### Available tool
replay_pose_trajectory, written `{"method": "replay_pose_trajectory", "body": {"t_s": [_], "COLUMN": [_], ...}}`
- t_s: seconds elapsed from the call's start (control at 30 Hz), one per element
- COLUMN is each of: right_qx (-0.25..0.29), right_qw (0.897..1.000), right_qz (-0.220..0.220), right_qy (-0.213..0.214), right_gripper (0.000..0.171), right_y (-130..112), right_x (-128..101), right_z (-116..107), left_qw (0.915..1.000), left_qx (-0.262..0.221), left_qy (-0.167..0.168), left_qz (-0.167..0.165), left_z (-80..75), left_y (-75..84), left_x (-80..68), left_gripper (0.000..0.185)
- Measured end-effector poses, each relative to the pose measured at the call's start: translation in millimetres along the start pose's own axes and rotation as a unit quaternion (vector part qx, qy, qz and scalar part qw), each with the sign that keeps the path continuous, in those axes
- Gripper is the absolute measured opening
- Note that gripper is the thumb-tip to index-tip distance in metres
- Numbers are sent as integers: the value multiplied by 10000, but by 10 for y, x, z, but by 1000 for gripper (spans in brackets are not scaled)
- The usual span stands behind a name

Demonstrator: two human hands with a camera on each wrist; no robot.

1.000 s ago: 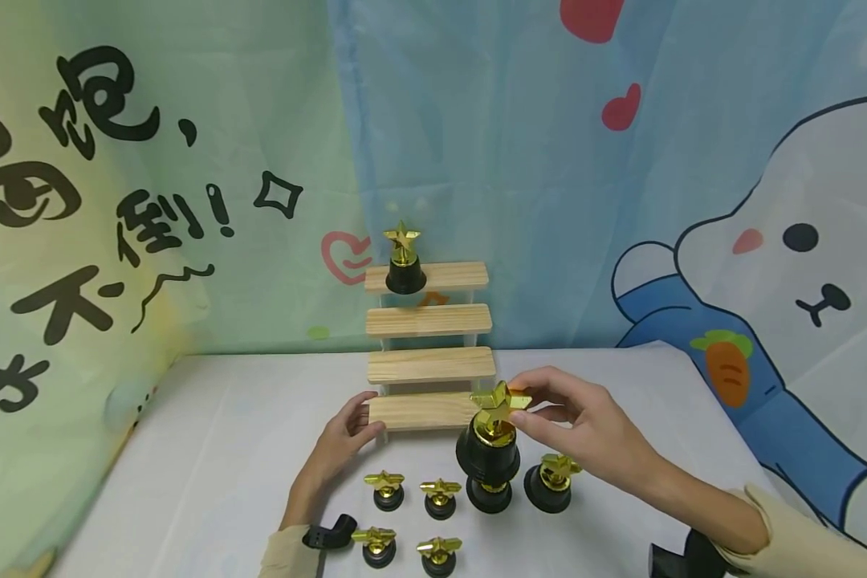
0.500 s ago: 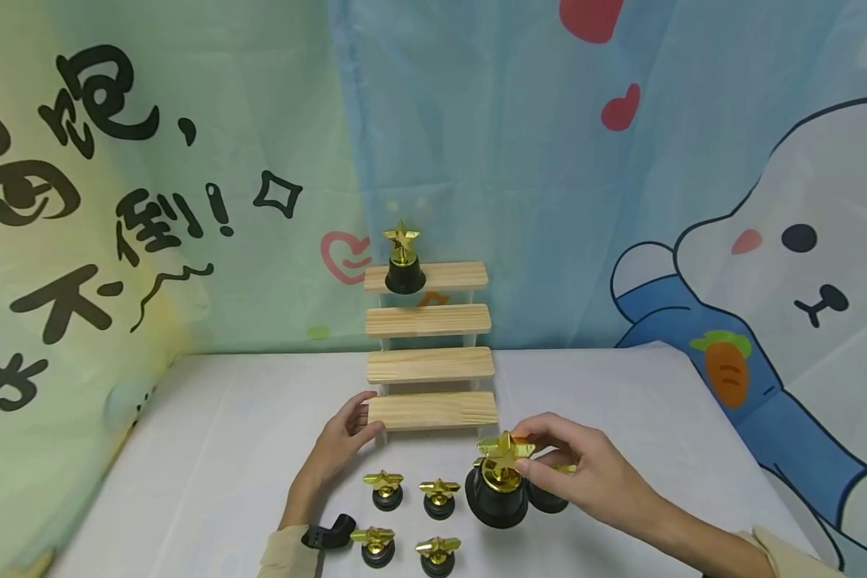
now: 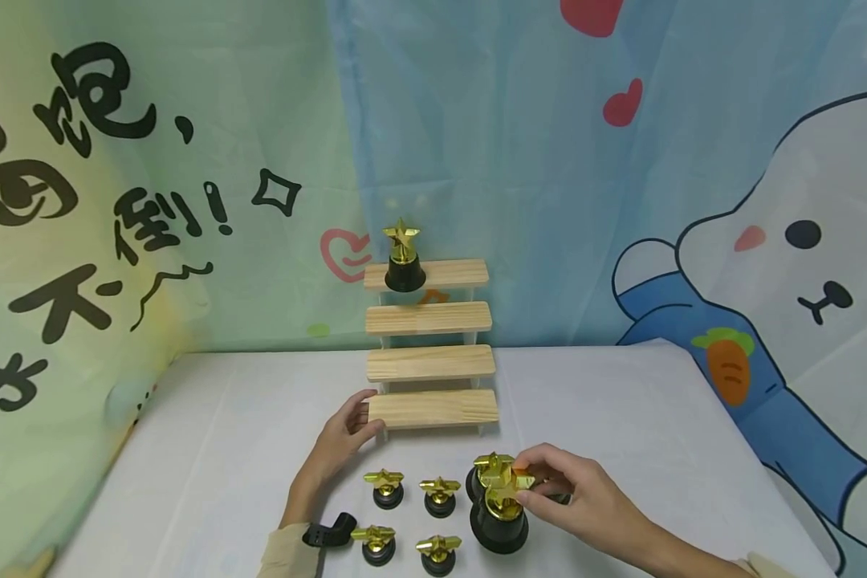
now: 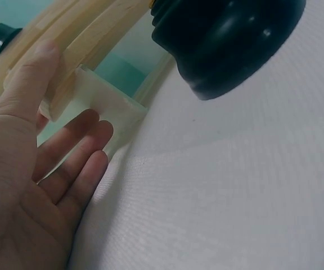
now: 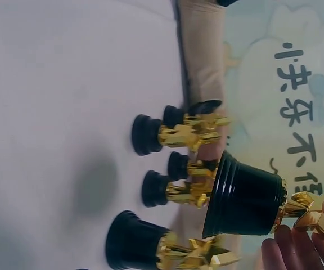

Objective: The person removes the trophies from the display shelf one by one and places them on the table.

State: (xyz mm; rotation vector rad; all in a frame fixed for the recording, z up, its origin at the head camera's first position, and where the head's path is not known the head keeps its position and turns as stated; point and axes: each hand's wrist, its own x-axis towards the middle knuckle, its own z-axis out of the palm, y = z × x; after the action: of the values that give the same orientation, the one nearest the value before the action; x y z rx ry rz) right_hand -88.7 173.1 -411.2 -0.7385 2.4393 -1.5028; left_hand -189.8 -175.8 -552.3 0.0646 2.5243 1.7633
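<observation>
My right hand [image 3: 585, 502] pinches a gold star trophy with a black base [image 3: 500, 526] by its star. In the right wrist view the base of that trophy [image 5: 243, 197] hangs above the white tabletop. Behind it in the head view stands another trophy of similar size [image 3: 474, 483], partly covered. A third one lies mostly hidden behind the right hand. My left hand [image 3: 343, 437] holds the left end of the lowest plank of a wooden stepped display stand [image 3: 433, 409], thumb along the plank [image 4: 66, 93], fingers curled by the clear side support [image 4: 108, 101].
Several smaller trophies [image 3: 440, 499] stand on the white tabletop [image 3: 224, 457] in front of the stand. One large trophy [image 3: 405, 273] is on the top step, towards its left. A printed cloth backdrop [image 3: 549, 201] rises close behind the stand.
My right hand has brought the held trophy down and towards the front edge, away from the stand's lowest step, now in front of the other large trophy. The left hand has stayed put.
</observation>
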Motion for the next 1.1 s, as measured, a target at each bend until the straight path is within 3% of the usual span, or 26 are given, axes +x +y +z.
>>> {"method": "replay_pose_trajectory", "body": {"t_s": [0.13,0.3,0.67,0.83,1.1], "right_qx": [-41,155,154,27,-174], "right_qw": [10000,9992,9972,9979,9979], "right_qz": [-86,283,510,324,-373], "right_qy": [15,-245,-517,-560,-499], "right_gripper": [22,27,27,24,16], "right_y": [118,249,382,443,565], "right_x": [-23,-46,-58,-80,-127], "right_z": [61,120,169,200,255], "left_qw": [10000,9998,10000,10000,9999], "left_qx": [-11,-168,-52,-53,-118], "left_qy": [-10,-66,34,57,-1], "left_qz": [-21,46,-27,-41,-37], "left_z": [-3,-24,4,13,-6], "left_y": [103,234,199,195,233], "left_x": [-44,-114,-102,-102,-108], "left_gripper": [59,57,58,57,58]}}
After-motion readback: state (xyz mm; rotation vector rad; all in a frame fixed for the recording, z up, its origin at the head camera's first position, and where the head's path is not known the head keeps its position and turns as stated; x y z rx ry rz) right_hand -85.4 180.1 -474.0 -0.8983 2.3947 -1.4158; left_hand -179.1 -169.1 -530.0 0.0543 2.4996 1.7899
